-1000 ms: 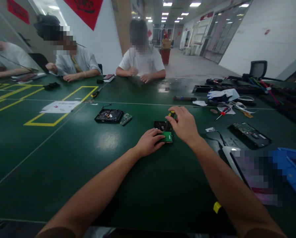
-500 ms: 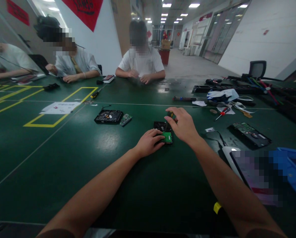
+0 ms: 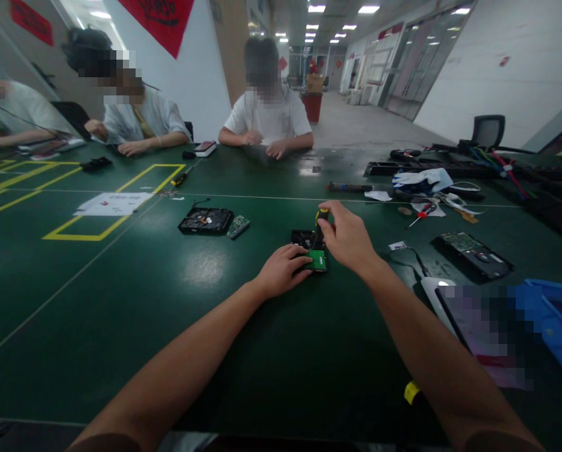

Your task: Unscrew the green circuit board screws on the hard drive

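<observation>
A small hard drive (image 3: 302, 238) lies on the green table with its green circuit board (image 3: 318, 260) facing up. My left hand (image 3: 285, 269) holds it from the left, fingers on the board and thumb along the near edge. Above the drive's right side, my right hand (image 3: 349, 235) is closed around the yellow-and-black handle of a screwdriver (image 3: 322, 216). The screwdriver stands nearly upright and points down at the drive; its tip cannot be made out.
To the left lie an open hard drive (image 3: 206, 220) and a loose circuit board (image 3: 238, 226). On the right are another hard drive (image 3: 473, 254), a red screwdriver (image 3: 421, 216), gloves (image 3: 422, 181) and a blue bin (image 3: 551, 320). Several people sit across the table.
My right hand's fingers have shifted around the screwdriver, and more of its handle shows. My left hand stays on the drive.
</observation>
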`<state>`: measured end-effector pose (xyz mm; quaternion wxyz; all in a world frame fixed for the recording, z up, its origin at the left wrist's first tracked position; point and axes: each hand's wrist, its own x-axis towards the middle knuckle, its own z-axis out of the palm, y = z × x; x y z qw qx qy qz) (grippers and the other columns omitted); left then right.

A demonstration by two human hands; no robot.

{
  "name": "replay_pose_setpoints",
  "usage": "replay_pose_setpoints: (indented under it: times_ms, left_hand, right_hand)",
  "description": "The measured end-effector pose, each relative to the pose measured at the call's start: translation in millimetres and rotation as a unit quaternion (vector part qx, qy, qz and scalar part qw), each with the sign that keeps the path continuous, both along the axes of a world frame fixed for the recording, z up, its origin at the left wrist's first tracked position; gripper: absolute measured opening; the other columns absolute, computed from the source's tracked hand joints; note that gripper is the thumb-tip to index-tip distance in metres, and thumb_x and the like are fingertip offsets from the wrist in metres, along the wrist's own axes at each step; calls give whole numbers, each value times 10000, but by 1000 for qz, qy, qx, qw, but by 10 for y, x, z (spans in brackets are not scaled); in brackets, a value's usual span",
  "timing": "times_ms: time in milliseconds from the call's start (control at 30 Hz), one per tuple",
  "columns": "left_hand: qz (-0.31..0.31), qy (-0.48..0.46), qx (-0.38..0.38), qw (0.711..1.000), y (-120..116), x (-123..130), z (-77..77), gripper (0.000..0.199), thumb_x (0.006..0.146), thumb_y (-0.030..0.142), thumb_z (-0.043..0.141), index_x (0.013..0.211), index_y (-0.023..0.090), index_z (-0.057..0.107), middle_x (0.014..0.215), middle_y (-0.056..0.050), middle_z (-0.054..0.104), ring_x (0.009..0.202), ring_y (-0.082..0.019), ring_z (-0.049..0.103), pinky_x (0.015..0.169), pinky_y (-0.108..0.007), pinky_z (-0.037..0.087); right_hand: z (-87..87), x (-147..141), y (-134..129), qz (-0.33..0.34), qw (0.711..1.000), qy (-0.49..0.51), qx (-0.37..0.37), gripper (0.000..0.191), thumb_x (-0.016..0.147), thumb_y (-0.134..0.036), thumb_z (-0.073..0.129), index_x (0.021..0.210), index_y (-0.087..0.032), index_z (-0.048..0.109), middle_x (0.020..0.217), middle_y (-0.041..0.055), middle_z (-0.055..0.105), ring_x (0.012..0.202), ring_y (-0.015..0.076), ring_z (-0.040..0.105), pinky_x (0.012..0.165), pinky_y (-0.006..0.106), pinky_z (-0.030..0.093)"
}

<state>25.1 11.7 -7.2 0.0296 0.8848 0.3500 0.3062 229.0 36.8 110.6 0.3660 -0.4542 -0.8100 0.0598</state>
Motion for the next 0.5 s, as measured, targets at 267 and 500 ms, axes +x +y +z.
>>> replay_pose_setpoints:
  times_ms: [267,500]
  left_hand:
    - [-2,-7,-4,1000,12,2,-21,318,978,401,630,1243,238,691,1298,-114,640,1255,-293,598,1085,-540,504]
    - [-4,-6,2,1000,14,3,-22,316,982,403,623,1242,236,690,1304,-112,641,1263,-291,595,1103,-541,492]
  right_hand:
    - [6,7,-6,-12,999,2,29,182,988,-382,563,1104,-246,600,1088,97,688,948,262,646,825,409,499]
    - [23,9,1,18,1000,6,7,274,988,-240,505,1233,-243,628,1169,93,713,983,258,675,890,426,507]
